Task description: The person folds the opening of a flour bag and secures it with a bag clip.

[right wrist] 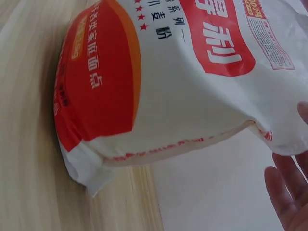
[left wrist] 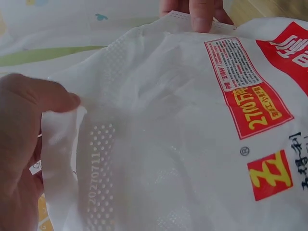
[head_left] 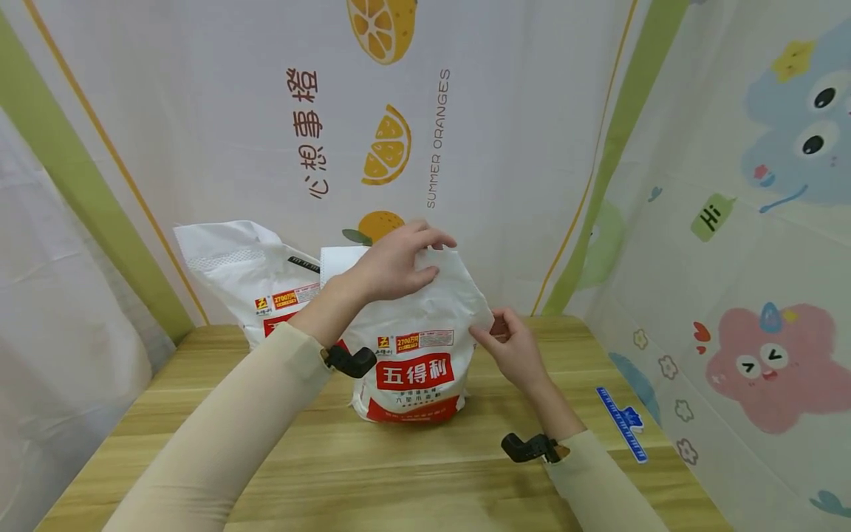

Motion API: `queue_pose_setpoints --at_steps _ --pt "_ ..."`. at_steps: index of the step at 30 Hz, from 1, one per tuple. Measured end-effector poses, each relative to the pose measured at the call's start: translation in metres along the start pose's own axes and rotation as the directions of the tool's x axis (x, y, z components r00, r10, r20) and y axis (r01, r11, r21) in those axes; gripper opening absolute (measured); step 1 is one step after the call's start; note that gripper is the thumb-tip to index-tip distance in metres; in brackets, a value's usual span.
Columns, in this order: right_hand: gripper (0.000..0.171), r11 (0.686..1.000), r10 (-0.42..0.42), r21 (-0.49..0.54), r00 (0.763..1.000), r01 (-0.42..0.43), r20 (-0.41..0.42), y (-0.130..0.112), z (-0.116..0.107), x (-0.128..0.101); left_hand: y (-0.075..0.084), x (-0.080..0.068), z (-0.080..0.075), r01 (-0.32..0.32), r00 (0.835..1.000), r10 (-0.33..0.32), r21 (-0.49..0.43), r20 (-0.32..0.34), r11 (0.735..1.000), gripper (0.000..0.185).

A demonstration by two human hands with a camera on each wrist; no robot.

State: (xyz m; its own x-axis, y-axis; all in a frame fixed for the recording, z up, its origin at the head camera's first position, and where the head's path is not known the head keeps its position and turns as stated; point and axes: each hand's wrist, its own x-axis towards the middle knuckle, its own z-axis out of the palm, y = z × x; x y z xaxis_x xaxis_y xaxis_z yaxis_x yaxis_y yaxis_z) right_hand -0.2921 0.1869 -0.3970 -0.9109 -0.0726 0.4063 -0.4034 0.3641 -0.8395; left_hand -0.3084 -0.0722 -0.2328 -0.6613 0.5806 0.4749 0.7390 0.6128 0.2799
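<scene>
A white flour bag with red labels stands upright on the wooden table, its upper part slack and wrinkled. At its top edge, my left hand pinches the plastic. The left wrist view shows the thumb in front of the open-looking top and the fingers mostly hidden behind. My right hand holds the bag's right side edge near the upper corner, thumb in front and fingers behind. In the right wrist view, the bag's red lower front rests on the table and the right fingers show at the edge.
Behind on the left stands a second white flour bag, folded over, with a dark strip on it. A blue ruler-like piece with a cat shape lies at the table's right side. Printed curtains hang around it.
</scene>
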Motion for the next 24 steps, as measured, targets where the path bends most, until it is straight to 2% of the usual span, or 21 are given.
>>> queue_pose_setpoints --at_steps 5,13,16,20,24 --pt "0.021 0.999 -0.022 -0.035 0.999 0.021 -0.029 -0.001 0.006 0.003 0.0 0.001 0.0 -0.01 1.0 0.01 0.036 0.016 0.999 0.036" --pt "0.015 0.995 -0.048 -0.091 0.997 0.043 -0.058 -0.005 0.008 0.001 0.0 -0.005 -0.002 -0.029 0.999 0.029 0.022 -0.023 0.999 0.028" --pt "0.018 0.999 -0.04 -0.022 0.998 0.039 -0.04 -0.003 0.006 -0.001 -0.001 -0.006 -0.003 -0.039 0.999 0.039 -0.01 -0.005 0.999 0.024" --pt "0.026 0.994 -0.028 0.111 0.999 0.025 0.023 0.002 0.0 -0.005 -0.003 -0.008 -0.004 -0.083 0.996 0.085 -0.09 0.02 0.992 0.019" --pt "0.029 0.986 -0.044 0.162 0.993 0.027 0.106 0.003 -0.004 -0.009 -0.001 -0.009 -0.002 -0.105 0.992 0.113 -0.14 0.051 0.984 0.012"
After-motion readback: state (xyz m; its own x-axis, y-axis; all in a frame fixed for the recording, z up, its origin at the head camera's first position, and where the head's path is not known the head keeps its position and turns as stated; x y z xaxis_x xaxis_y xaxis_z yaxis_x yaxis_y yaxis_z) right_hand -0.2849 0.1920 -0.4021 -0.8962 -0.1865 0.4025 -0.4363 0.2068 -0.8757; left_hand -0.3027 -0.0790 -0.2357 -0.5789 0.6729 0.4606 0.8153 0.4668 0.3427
